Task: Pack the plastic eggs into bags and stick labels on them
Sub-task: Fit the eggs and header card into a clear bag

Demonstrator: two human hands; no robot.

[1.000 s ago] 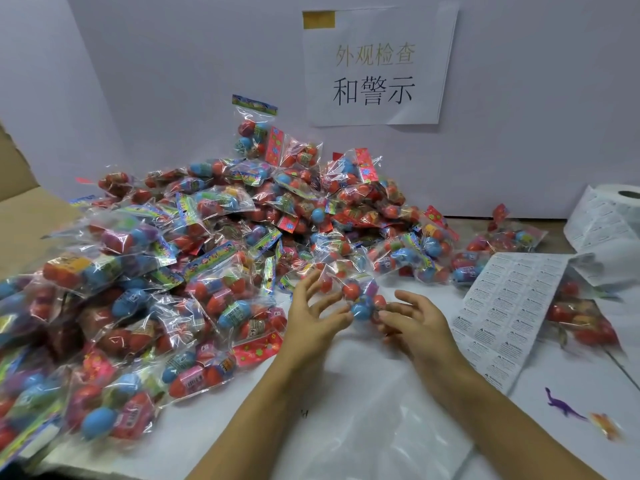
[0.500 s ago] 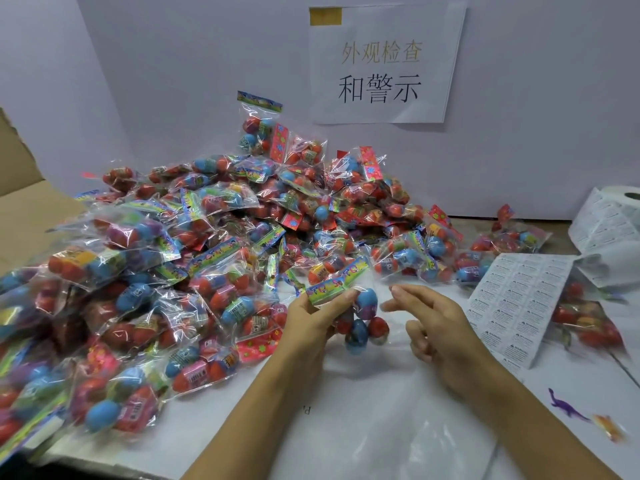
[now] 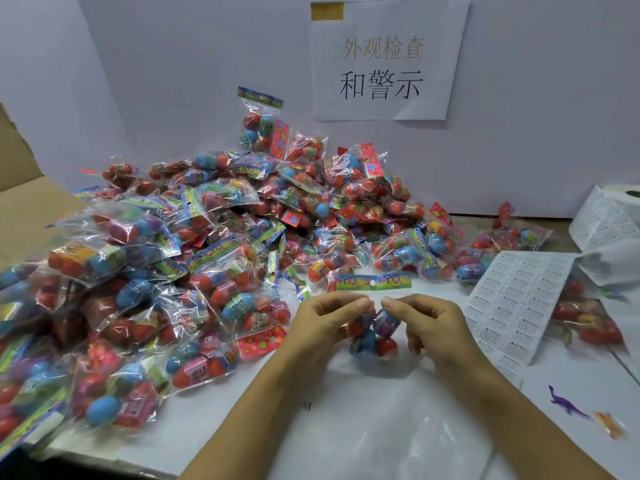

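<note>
left hand (image 3: 320,322): grip pinched on egg bag (image 3: 372,336), near its top
right hand (image 3: 427,322): grip pinched opposite, likely squaring it for labelling
label sheet (image 3: 516,303): right of grip, within reach

White table (image 3: 433,445): heap of bagged eggs (image 3: 207,254) at left, label sheet (image 3: 512,303) right, purple toy dinosaur (image 3: 564,405) (small) near the edge.

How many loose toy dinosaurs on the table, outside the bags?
2. A purple dinosaur lies near the table's front right edge, and a blurred orange dinosaur sits just right of it. More may be hidden under the pile of bags.
</note>
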